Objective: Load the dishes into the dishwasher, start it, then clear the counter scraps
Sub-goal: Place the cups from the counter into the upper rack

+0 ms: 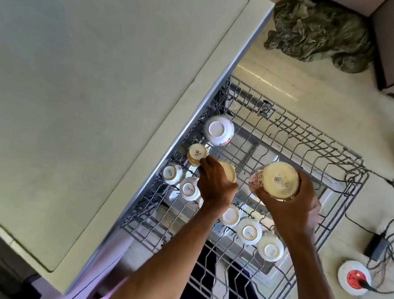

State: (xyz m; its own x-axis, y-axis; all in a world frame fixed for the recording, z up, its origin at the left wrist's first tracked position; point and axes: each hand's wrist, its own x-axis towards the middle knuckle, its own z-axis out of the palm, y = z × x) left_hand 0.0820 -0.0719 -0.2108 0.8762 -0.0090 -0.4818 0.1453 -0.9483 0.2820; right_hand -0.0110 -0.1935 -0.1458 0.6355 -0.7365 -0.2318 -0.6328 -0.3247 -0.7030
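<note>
Both hands are loaded over the dishwasher. Our left hand point(216, 182) curls down over a small cream cup point(227, 172), held base up and mostly hidden under the knuckles. Our right hand point(294, 208) wraps fingers and thumb round a larger cream bowl with a red-speckled side point(279, 180), also base up and held clear above the middle of the basket.

To our left lies the broad pale countertop point(86, 83). Below its edge the grey wire dishwasher rack point(353, 181) is pulled fully out, and beyond it an olive crumpled cloth point(318, 32) lies on the floor. At the back left of the rack a white ceramic bowl point(219, 130) sits upside down. A row of smaller cups runs in front of it, and the nearest is a cream cup with a red logo on its base point(197, 154), just beside our left fingertips. Three more white cups point(249, 230) sit inverted along the near side.

We judge that loading is well along and that the step in hand is seating the left-hand cup. We should set it rim down between the tines, next to the logo cup but not capping it, and slightly tilted so water drains off the base. The bowl then needs a wider, open slot toward the centre.
</note>
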